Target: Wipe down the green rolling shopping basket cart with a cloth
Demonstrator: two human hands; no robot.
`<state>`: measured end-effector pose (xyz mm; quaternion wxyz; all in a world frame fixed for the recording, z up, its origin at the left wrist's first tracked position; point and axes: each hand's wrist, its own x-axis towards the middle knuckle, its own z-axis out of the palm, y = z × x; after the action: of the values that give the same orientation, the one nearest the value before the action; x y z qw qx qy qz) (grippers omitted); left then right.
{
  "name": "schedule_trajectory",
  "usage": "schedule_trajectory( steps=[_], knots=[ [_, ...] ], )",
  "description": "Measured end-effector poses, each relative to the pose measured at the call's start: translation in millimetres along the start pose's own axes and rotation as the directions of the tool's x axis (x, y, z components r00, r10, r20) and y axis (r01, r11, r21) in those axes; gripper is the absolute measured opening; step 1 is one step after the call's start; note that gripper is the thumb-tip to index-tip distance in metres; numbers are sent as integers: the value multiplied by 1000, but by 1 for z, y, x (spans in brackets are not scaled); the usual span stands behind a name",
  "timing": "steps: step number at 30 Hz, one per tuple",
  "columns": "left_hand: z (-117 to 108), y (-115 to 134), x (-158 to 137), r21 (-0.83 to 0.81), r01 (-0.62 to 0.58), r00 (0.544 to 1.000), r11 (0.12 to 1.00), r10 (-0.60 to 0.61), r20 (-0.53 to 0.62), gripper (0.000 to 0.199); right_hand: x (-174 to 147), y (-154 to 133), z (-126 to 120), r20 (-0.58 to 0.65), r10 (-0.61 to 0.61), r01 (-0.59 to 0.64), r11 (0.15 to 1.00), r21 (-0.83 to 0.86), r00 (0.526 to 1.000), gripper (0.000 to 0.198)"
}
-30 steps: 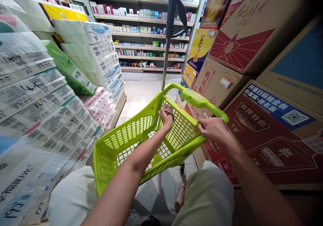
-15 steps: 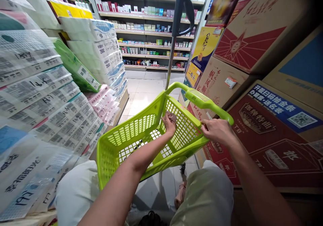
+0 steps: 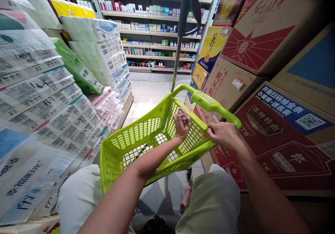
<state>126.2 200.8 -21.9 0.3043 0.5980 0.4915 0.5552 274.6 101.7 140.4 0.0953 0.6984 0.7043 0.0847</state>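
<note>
A lime-green plastic shopping basket (image 3: 110, 157) with slotted walls stands tilted between my knees. Inside it, my left hand (image 3: 181, 125) is closed around a crumpled greyish-pink cloth (image 3: 184, 112), held against the slotted end wall. My right hand (image 3: 222, 133) grips the basket's corner rim, just below the green handle bar (image 3: 209, 103). A metal pull rod with a dark grey loop grip (image 3: 180, 17) rises from the basket's far corner.
Stacked packs of paper rolls and tissues (image 3: 89, 49) line the left side. Cardboard drink cartons (image 3: 261, 133) are piled close on the right. Beyond the tiled floor (image 3: 149, 87) stand shelves (image 3: 149, 16) of small boxed goods.
My left hand has moved up and slightly right along the inside of the end wall with the cloth. My right hand keeps its hold on the rim.
</note>
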Motion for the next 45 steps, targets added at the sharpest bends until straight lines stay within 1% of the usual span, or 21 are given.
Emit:
schedule_trajectory(
  steps=[2, 4, 5, 7, 9, 11, 13, 17, 19, 21, 23, 25, 29, 31, 32, 34, 36, 40, 41, 42, 45],
  knots=[
    [-5, -15, -7, 45, -106, 990, 993, 101, 96, 28, 0, 0, -2, 11, 3, -3, 1000, 5, 1000, 44],
    [-13, -34, -16, 80, -185, 965, 979, 166, 204, 29, 0, 0, -3, 22, 3, -3, 1000, 8, 1000, 44],
    [-16, -42, -19, 91, -231, 952, 969, 205, 228, 30, 0, 1, -4, 24, 1, -1, 1000, 9, 1000, 44],
    [-18, -49, -20, 102, -305, 937, 947, 280, 208, 34, 2, 1, -4, 26, -2, 2, 1000, 8, 1000, 45],
    [-12, -45, -17, 102, -348, 932, 932, 332, 146, 34, 3, 1, -5, 32, -4, 4, 1000, 1, 999, 45],
    [-3, -39, -15, 96, -382, 920, 919, 368, 134, 31, 4, 2, -5, 39, -8, 8, 1000, -15, 999, 46],
    [-1, -39, -17, 102, -440, 888, 892, 415, 197, 27, 4, 3, -4, 42, -9, 11, 999, -31, 999, 46],
    [-14, -53, -30, 104, -558, 781, 823, 479, 401, 33, 5, 6, 2, 43, -8, 10, 999, -45, 999, 48],
    [-18, -52, -31, 74, -588, 750, 806, 508, 423, 33, 5, 8, 4, 33, -11, 12, 999, -49, 999, 48],
    [-15, -42, -30, 38, -606, 737, 795, 542, 403, 31, 5, 9, 6, 16, -10, 11, 998, -54, 1000, 49],
    [-10, -32, -29, 18, -606, 735, 795, 551, 396, 30, 5, 9, 8, -1, -9, 9, 998, -59, 1000, 48],
    [-10, -28, -31, 14, -594, 720, 804, 524, 455, 29, 5, 10, 9, -5, -13, 13, 998, -61, 1000, 49],
    [-21, -32, -38, -16, -600, 600, 800, 463, 652, 27, 3, 11, 11, 0, -10, 10, 998, -61, 1000, 50],
    [-19, -30, -38, -20, -619, 588, 785, 480, 651, 29, 3, 11, 11, 0, -9, 9, 998, -70, 1000, 51],
    [-15, -28, -38, -15, -637, 592, 771, 501, 631, 29, 2, 11, 10, 1, -11, 11, 997, -73, 1000, 51],
    [-6, -25, -40, -1, -692, 574, 722, 551, 606, 28, 2, 11, 9, 2, -11, 11, 997, -72, 1000, 51],
    [1, -29, -45, 23, -751, 528, 660, 580, 620, 27, 3, 13, 9, 3, -4, 5, 998, -59, 1000, 50],
    [-1, -40, -56, 44, -843, 411, 535, 589, 696, 27, 2, 19, 12, 4, 8, -8, 1000, -30, 1000, 50],
    [-1, -39, -58, 44, -851, 402, 524, 594, 697, 27, 2, 20, 12, 3, 10, -9, 1000, -28, 1000, 50],
    [1, -37, -60, 50, -848, 414, 527, 602, 683, 26, 1, 21, 12, 2, 14, -14, 999, -29, 1000, 50],
    [11, -26, -63, 94, -813, 506, 575, 617, 603, 24, 0, 22, 11, 10, 20, -19, 999, -42, 1000, 50]
  ],
)
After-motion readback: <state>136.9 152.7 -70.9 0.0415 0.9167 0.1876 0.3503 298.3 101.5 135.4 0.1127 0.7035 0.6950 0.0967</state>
